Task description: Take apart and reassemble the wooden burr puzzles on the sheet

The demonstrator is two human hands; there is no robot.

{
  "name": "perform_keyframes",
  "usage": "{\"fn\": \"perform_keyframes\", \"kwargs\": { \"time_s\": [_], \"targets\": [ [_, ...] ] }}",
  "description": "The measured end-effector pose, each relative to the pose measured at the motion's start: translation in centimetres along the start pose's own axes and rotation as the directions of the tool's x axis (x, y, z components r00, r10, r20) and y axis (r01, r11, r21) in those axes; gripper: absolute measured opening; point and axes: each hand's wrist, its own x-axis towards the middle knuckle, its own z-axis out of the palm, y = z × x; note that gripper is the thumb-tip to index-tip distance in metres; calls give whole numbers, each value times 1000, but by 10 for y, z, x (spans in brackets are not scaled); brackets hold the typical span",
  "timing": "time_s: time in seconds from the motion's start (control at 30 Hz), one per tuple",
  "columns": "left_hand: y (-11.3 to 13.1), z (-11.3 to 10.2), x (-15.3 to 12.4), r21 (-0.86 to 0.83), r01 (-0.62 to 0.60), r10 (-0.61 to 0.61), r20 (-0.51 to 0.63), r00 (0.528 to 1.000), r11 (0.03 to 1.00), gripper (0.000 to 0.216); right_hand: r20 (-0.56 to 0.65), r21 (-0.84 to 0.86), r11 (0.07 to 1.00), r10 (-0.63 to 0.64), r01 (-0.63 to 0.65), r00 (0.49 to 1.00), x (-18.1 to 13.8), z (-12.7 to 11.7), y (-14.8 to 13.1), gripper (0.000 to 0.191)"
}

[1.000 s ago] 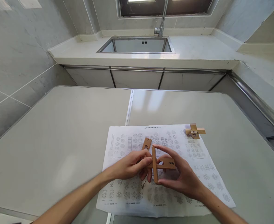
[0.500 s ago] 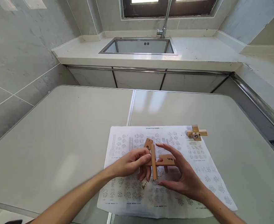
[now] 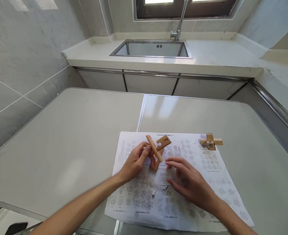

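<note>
Your left hand [image 3: 136, 161] pinched the crossed wooden puzzle pieces [image 3: 159, 147] at their joint — seemingly light, rigid; your right hand [image 3: 190, 186] was spread near them.

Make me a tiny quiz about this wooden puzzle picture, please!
1. True or false: the right hand holds the crossed wooden pieces.
2. What lies on the table under both hands? A) printed sheet; B) towel; C) plate.
3. Fill in: the small wooden cross sits near the sheet's far ____ corner.
Key: 1 false, the left hand holds them; 2 A; 3 right.
</note>
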Motion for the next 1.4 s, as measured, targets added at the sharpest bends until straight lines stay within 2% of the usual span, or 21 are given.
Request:
{"fn": "perform_keyframes", "kwargs": {
  "time_s": [0.13, 0.23, 0.33, 0.43, 0.5, 0.6, 0.83, 1.03, 1.17, 1.4],
  "targets": [
    [0, 1, -2, -8, 12, -11, 106, 994, 1000, 39, -19, -89, 996, -22, 20, 1000, 0, 1, 0, 48],
    [1, 1, -4, 22, 31, -35, 222, 974, 999, 38, -50, -133, 991, 11, -17, 999, 0, 1, 1, 50],
    [2, 1, -6, 29, 66, -72, 379, 923, 997, 37, -27, -172, 985, 16, -21, 999, 0, 2, 3, 67],
    [2, 2, -7, 53, 60, -77, 443, 893, 997, 36, 28, -252, 966, -56, 61, 998, 1, 4, 4, 87],
    [2, 2, -7, 70, 48, -74, 440, 895, 996, 36, 66, -298, 948, -94, 110, 993, 2, 6, 4, 85],
    [1, 1, -5, 59, 50, -70, 408, 910, 997, 37, 88, -316, 938, -122, 144, 989, 2, 5, 4, 70],
    [0, 1, -4, 34, 78, -85, 357, 930, 996, 39, 14, -231, 969, -85, 86, 996, 4, -2, 2, 57],
    [0, 0, -4, 30, 96, -101, 315, 944, 995, 39, -139, -189, 982, -5, -22, 990, 4, -11, 8, 66],
    [0, 0, -3, 47, 97, -107, 311, 944, 994, 38, -182, -181, 984, -27, -7, 983, 5, -15, 8, 72],
    [-3, 0, -4, 46, 85, -96, 348, 932, 995, 38, -264, -165, 986, -9, -36, 964, 5, -21, 10, 69]
  ]
}}
